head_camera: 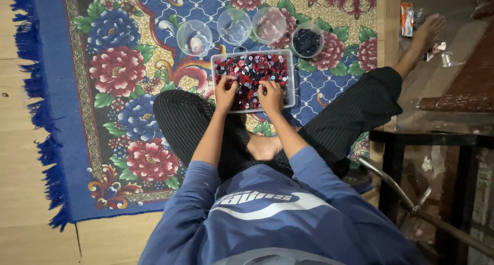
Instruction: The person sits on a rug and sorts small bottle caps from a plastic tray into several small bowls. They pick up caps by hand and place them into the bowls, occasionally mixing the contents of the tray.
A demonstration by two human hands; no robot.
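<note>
- Left hand (225, 94) and right hand (271, 95): each grip curled down among the small red and dark round buttons (252, 69); whether anything is pinched, I cannot tell.
- Buttons fill the clear rectangular plastic tray (291, 80) on the floral blue rug (118, 64).
- Step, as judged: sorting by colour.
- Next move calls for a fine pinch towards the four clear round cups (194, 38) beyond.

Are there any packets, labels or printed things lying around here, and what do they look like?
Small orange-and-white packet: upper right, on the bare floor beyond the rug's edge, upright rectangle.
White printed logo: on the person's blue shirt, bottom centre, a curved stripe shape.
No signs or screens show.
</note>
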